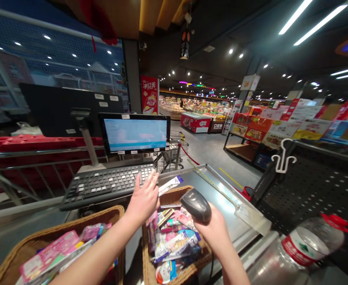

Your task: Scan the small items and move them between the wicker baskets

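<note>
My left hand [144, 196] is over the right end of a black keyboard [111, 180], fingers reaching onto the keys. A slim white and purple snack packet [171, 185] sticks out from its thumb side, apparently gripped there; the thumb is mostly hidden. In my right hand [214, 227] is a dark grey barcode scanner [196, 205], held above a wicker basket [146, 263]. Colourful small packets [176, 237] fill that basket. Under my left forearm stands a second wicker basket [12, 257] with a pink package [50, 253] and other packs.
Behind the keyboard stands a lit monitor [136, 134], with another screen's dark back [64, 111] to the left. A metal counter [221, 198] runs at right. A large clear bottle with a red cap [307, 241] and a white hook [283, 156] are on the right side.
</note>
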`<state>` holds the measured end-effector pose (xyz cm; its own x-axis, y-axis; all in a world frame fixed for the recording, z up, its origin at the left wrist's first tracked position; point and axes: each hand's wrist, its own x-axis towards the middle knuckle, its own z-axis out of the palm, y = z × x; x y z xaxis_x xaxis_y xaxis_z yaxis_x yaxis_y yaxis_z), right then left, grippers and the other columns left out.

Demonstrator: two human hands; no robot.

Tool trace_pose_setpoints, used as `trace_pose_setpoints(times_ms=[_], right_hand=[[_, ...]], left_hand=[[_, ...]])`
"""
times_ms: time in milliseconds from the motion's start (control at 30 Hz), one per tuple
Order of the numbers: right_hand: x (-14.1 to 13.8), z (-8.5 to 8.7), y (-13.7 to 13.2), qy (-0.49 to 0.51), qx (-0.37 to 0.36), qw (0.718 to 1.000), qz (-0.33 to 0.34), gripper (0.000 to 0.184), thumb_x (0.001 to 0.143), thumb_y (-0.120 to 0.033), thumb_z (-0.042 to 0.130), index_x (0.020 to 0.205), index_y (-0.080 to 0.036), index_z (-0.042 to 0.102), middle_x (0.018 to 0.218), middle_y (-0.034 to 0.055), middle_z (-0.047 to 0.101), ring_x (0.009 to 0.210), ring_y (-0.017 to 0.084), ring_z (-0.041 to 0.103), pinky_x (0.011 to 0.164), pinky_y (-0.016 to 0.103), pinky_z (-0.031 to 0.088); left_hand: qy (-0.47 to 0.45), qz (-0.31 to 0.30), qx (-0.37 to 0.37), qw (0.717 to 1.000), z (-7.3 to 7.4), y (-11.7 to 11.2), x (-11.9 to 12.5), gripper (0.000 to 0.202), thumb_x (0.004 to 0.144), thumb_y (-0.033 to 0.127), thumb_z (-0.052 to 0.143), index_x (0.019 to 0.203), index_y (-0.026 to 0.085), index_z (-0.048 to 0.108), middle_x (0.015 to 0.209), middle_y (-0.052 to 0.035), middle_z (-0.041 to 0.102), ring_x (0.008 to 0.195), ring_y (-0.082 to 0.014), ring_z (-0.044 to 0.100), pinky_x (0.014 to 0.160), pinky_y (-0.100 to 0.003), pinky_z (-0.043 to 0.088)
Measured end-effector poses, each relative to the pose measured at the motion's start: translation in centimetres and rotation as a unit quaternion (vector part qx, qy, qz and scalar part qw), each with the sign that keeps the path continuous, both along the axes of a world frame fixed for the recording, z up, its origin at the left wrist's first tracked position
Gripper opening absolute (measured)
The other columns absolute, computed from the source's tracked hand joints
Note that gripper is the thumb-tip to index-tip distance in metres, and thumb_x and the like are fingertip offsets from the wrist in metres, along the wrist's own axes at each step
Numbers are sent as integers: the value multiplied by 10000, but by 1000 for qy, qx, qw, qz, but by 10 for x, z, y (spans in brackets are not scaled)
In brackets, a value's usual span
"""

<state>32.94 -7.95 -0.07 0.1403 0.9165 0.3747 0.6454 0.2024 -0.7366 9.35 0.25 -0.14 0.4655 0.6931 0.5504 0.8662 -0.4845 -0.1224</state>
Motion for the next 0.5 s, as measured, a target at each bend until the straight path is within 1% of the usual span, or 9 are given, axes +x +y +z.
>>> trace_pose_setpoints(times_ms=[133, 267, 400, 500], right_hand=[[-19, 5, 1, -14, 33, 999, 39, 372, 640, -196, 639, 1004, -167, 704, 1019, 106, 723, 960, 277, 675, 865, 369, 527], [-36, 11, 1, -10, 42, 997, 61, 436, 631, -155, 618, 1062, -164, 690, 1062, 108, 713, 1017, 283, 658, 906, 385, 512], [-51, 15, 1, -16, 36, 997, 62, 332, 645, -190, 633, 970, -161, 697, 983, 103, 713, 936, 282, 662, 848, 387, 522], [-63, 18, 1, -27, 28, 997, 69, 326, 663, -212, 632, 979, -165, 694, 986, 101, 711, 951, 285, 655, 859, 388, 510]], left_hand=[[1, 30, 0, 1000, 13, -8, -15, 117, 781, 157, 576, 810, 174, 688, 1476, -162, 469, 1446, -325, 297, 1176, -624, -47], [-8, 44, 8, 999, 19, -13, -32, 143, 785, 145, 565, 814, 187, 698, 1474, -139, 478, 1451, -334, 283, 1172, -631, -48], [-2, 69, 35, 997, 24, -18, -50, 159, 806, 154, 545, 835, 202, 694, 1484, -129, 466, 1462, -307, 265, 1174, -627, -24], [5, 93, 38, 995, 29, -23, -62, 155, 800, 142, 543, 837, 195, 685, 1483, -140, 465, 1460, -300, 273, 1172, -633, -16]])
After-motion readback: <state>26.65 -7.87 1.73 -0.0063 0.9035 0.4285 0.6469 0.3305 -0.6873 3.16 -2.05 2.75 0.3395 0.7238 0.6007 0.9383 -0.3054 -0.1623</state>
